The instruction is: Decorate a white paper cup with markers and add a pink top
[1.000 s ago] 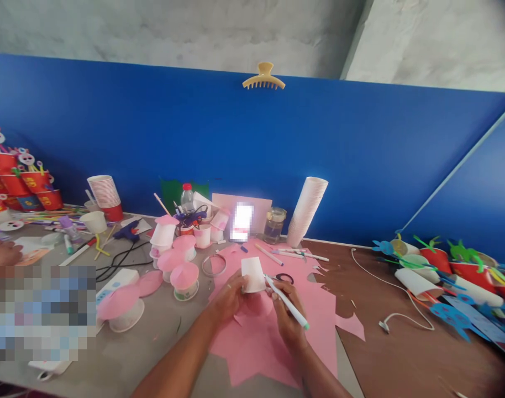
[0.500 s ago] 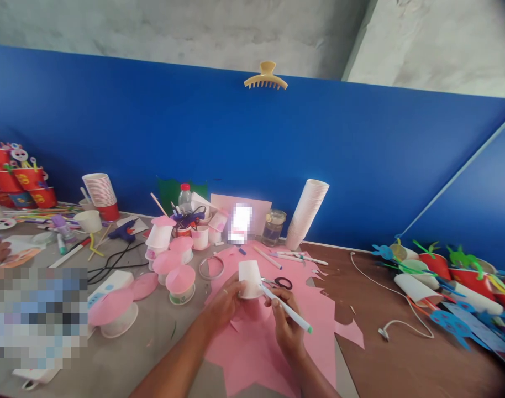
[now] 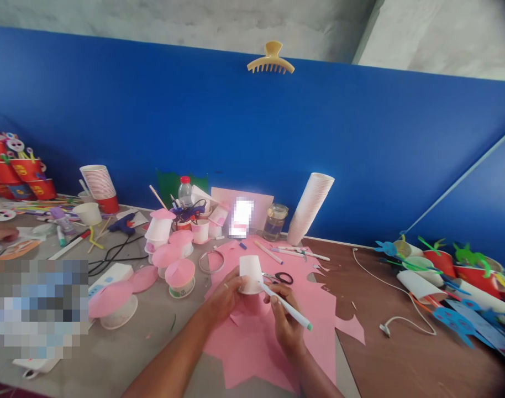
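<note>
A white paper cup is upside down over the pink paper, gripped by my left hand at its left side and wide rim. My right hand holds a pale blue marker with a green end, its tip touching or very close to the cup's lower right side. Whether the tip has left a mark is too small to tell. Just behind the right hand lie scissors with dark handles.
On the left stand pink-topped cups, a power strip and a glue gun. Behind are a jar and a tall leaning cup stack. A white cable and paper cup crafts lie right. Another person's hand shows far left.
The view has tilted slightly, so most things sit a little higher. The cup has turned a bit more upright in my left hand, while the marker stays at its lower right side.
</note>
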A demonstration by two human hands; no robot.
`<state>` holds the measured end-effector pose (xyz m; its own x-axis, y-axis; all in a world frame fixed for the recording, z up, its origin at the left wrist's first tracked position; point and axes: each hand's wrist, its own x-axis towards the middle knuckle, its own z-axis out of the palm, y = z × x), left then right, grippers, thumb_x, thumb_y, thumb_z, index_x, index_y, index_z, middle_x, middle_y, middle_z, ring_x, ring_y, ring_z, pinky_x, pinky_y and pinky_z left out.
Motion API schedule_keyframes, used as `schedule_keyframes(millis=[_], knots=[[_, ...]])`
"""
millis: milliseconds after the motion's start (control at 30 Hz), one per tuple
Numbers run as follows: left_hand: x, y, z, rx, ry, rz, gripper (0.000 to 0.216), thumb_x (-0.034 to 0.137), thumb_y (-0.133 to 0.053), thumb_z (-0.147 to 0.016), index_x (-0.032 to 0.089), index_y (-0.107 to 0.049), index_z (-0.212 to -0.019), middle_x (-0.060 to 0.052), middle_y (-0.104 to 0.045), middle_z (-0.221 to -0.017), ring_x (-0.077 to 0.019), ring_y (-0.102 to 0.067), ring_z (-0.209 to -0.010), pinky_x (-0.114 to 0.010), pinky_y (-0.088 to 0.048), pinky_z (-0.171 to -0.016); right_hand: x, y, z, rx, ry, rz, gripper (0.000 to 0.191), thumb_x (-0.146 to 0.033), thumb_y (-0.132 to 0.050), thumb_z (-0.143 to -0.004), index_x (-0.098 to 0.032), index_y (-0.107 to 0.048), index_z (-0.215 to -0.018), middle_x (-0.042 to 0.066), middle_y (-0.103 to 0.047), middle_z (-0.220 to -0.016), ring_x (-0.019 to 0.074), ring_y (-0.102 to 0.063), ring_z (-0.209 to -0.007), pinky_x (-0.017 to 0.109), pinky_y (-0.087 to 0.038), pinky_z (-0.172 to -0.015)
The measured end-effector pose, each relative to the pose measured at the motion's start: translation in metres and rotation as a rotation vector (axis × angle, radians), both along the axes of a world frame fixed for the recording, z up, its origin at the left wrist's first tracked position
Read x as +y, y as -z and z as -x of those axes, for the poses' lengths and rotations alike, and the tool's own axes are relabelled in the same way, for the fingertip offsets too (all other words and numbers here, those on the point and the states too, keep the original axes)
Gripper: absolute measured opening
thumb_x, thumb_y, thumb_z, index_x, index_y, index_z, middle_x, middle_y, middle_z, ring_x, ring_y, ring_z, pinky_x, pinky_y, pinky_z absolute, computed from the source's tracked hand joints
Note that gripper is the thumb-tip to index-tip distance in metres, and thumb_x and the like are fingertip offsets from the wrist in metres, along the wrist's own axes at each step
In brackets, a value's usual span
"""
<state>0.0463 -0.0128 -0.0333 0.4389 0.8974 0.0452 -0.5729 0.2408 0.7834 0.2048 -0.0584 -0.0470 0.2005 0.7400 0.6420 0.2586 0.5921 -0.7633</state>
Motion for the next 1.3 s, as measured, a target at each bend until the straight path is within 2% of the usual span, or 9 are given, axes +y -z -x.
schedule_keyframes(millis=[367,567,767,1033,1300], knots=[[0.003,0.000,0.000,0.006,0.007,-0.044,0.038,0.028,-0.065,-0.084,0.016,-0.065,-0.120,-0.009,-0.072,-0.099,-0.0233,-0.064,-0.091,-0.034,-0.044,-0.084,-0.001,-0.003,0.000,-0.025,0.007,0.022,0.017,-0.034,-0.054,-0.095,-0.023,-0.067,-0.097,0.004,-0.068,-0.083,0.0171,-0.062,-0.066,0.028,-0.049,-0.056],[0.003,0.000,0.002,0.004,0.005,-0.019,0.040,0.029,-0.066,-0.084,0.016,-0.064,-0.121,-0.010,-0.072,-0.103,-0.0236,-0.064,-0.092,-0.037,-0.045,-0.089,-0.001,-0.003,0.001,0.000,0.003,0.038,0.018,-0.037,-0.054,-0.096,-0.023,-0.066,-0.094,0.004,-0.067,-0.081,0.0179,-0.062,-0.068,0.029,-0.048,-0.058],[0.003,0.002,0.001,0.007,-0.009,0.000,0.040,0.029,-0.067,-0.082,0.016,-0.065,-0.120,-0.009,-0.072,-0.099,-0.0237,-0.064,-0.093,-0.034,-0.045,-0.083,-0.003,-0.011,0.003,0.072,-0.030,0.038,0.019,-0.038,-0.054,-0.096,-0.023,-0.065,-0.092,0.001,-0.064,-0.071,0.0178,-0.061,-0.064,0.030,-0.048,-0.059],[0.002,-0.001,0.001,0.019,-0.022,0.007,0.042,0.028,-0.068,-0.081,0.016,-0.064,-0.121,-0.008,-0.072,-0.098,-0.0227,-0.064,-0.089,-0.034,-0.045,-0.081,-0.002,-0.011,0.002,0.034,-0.020,0.021,0.018,-0.037,-0.055,-0.095,-0.022,-0.066,-0.092,0.002,-0.065,-0.073,0.0182,-0.062,-0.066,0.031,-0.050,-0.060],[0.004,0.001,0.001,0.014,0.005,-0.007,0.041,0.029,-0.067,-0.082,0.017,-0.064,-0.121,-0.010,-0.072,-0.103,-0.0258,-0.064,-0.097,-0.036,-0.046,-0.085,-0.002,-0.006,0.001,0.001,-0.009,0.056,0.020,-0.038,-0.053,-0.096,-0.023,-0.066,-0.095,0.004,-0.067,-0.078,0.0223,-0.067,-0.077,0.035,-0.053,-0.065]])
